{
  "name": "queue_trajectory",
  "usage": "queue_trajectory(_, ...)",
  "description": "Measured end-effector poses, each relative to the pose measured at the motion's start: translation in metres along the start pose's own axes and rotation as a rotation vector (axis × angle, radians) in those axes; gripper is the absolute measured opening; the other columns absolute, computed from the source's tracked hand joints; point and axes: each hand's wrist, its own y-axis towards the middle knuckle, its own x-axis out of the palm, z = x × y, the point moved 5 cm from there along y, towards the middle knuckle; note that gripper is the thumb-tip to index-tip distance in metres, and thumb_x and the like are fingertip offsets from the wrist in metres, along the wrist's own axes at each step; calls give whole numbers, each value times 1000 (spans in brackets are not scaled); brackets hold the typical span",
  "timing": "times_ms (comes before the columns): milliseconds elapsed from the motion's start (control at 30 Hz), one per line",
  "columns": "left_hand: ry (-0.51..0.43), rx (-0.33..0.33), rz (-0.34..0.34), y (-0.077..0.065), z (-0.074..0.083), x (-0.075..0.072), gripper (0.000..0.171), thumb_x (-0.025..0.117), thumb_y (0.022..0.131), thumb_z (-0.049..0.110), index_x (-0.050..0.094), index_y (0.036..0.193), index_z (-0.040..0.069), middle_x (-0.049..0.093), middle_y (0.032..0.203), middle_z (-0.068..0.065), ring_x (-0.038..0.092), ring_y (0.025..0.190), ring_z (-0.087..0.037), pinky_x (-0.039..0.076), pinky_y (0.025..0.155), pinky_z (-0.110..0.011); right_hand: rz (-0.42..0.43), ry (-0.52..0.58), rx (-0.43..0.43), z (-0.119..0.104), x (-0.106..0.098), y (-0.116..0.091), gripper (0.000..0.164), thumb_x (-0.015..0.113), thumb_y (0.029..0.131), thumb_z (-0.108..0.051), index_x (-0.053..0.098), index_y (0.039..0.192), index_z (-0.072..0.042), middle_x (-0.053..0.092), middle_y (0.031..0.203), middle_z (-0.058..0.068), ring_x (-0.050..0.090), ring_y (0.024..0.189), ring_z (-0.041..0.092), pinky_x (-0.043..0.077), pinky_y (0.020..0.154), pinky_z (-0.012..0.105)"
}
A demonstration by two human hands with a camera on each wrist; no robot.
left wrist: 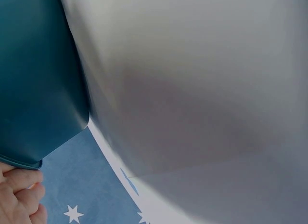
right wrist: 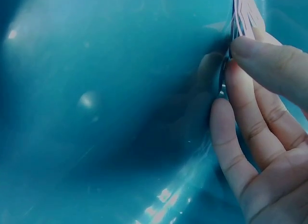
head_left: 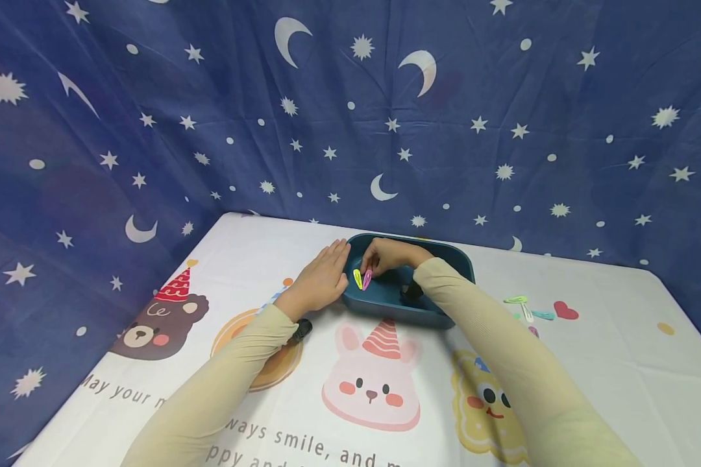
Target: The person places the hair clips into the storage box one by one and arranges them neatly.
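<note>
A dark teal oblong basin [head_left: 394,313] stands near the back of the table. My left hand [head_left: 321,275] lies with straight fingers against its left rim; in the left wrist view, those fingers [left wrist: 21,192] touch the rim from outside. Inside the basin, my right hand [head_left: 388,253] pinches a pink hair clip [head_left: 367,279] at the left end. Beside that clip is a yellow hair clip [head_left: 357,279]; whether the fingers hold it too is hard to tell. In the right wrist view, thumb and fingertips close on pale pink clip strips [right wrist: 246,14] near the basin's surface.
Right of the basin, several loose hair clips lie on the table: a yellow-green one [head_left: 515,299], a white one [head_left: 527,313], a blue one [head_left: 542,315] and a pink one [head_left: 533,331], partly behind the right sleeve [head_left: 502,337]. A starry blue curtain [head_left: 327,97] hangs behind.
</note>
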Motion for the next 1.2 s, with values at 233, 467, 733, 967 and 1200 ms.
queue_trajectory(233, 2, 8, 5, -1, 1, -1, 59, 38, 95, 18, 22, 146, -7, 20, 155, -19, 15, 146, -30, 14, 120, -40, 16, -3, -5, 1, 0, 0, 15, 68, 77, 6, 72, 92, 3, 70, 84, 15, 55, 67, 6, 52, 66, 20)
queue_trajectory(467, -1, 14, 15, -1, 1, -2, 59, 38, 94, 18, 23, 146, -7, 22, 155, -20, 17, 146, -31, 14, 120, -40, 19, 3, -14, -1, 0, 0, 14, 68, 77, 6, 73, 91, 3, 70, 85, 13, 57, 68, 6, 53, 67, 21)
queue_trajectory(733, -2, 11, 9, -1, 1, -2, 60, 38, 94, 18, 23, 146, -7, 22, 155, -20, 18, 145, -31, 14, 120, -40, 20, -6, -23, 0, 0, 1, 14, 68, 78, 6, 72, 91, 3, 70, 84, 15, 55, 67, 3, 51, 65, 17)
queue_trajectory(967, -7, -5, -3, -1, 1, -2, 60, 39, 94, 19, 22, 147, -6, 21, 155, -18, 16, 146, -30, 13, 121, -39, -2, 38, -33, 5, -2, 1, 13, 68, 79, 4, 74, 90, 1, 71, 86, 12, 59, 70, 11, 55, 69, 25)
queue_trajectory(1200, 17, 5, -4, -1, 1, -1, 60, 37, 95, 19, 20, 147, -6, 19, 156, -19, 16, 146, -30, 14, 120, -40, -30, 73, -84, 10, -2, 2, 11, 71, 80, -3, 75, 90, -5, 71, 82, 5, 61, 69, 9, 55, 67, 24)
